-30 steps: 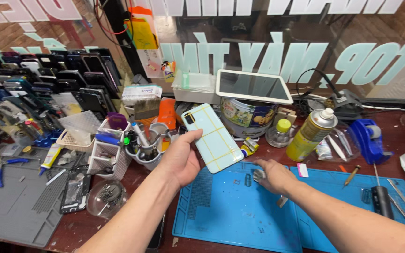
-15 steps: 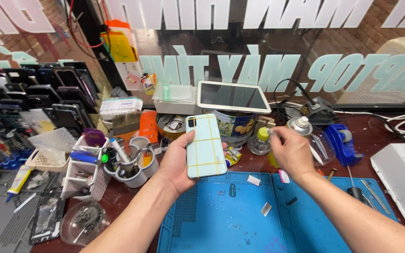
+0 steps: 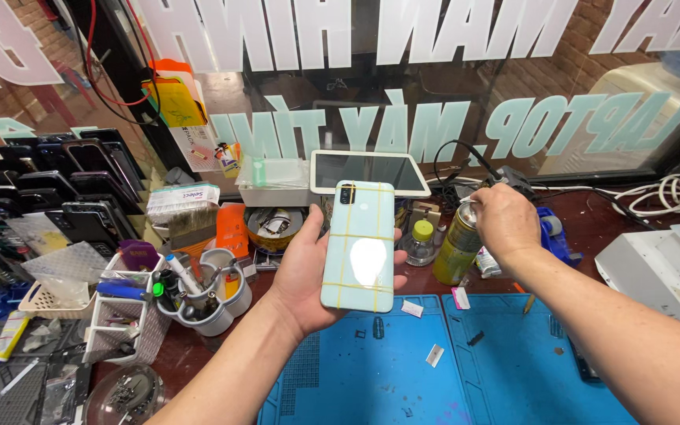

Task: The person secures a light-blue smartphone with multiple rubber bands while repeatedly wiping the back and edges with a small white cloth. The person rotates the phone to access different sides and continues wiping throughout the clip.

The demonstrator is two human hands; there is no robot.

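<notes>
A: What does the surface (image 3: 592, 228) look like?

B: Dark reddish and crowded, with a blue work mat (image 3: 450, 370) at the near edge. Behind it runs a glass window (image 3: 434, 79) with large pale lettering, and brick shows beyond.

A: Any containers?

B: A round grey cup organiser (image 3: 202, 303) stuffed with pens and tools, a white basket (image 3: 45, 295) to its left, and a small clear bottle (image 3: 421, 244) with a yellow-green cap.

A: And the hands?

B: The left hand (image 3: 308, 271) grips a pale green phone (image 3: 358, 245) back-side up, lifted above the mat. The right hand (image 3: 505, 220) is closed over the top of a yellow-green spray can (image 3: 456, 248) standing just beside the small bottle.
</notes>
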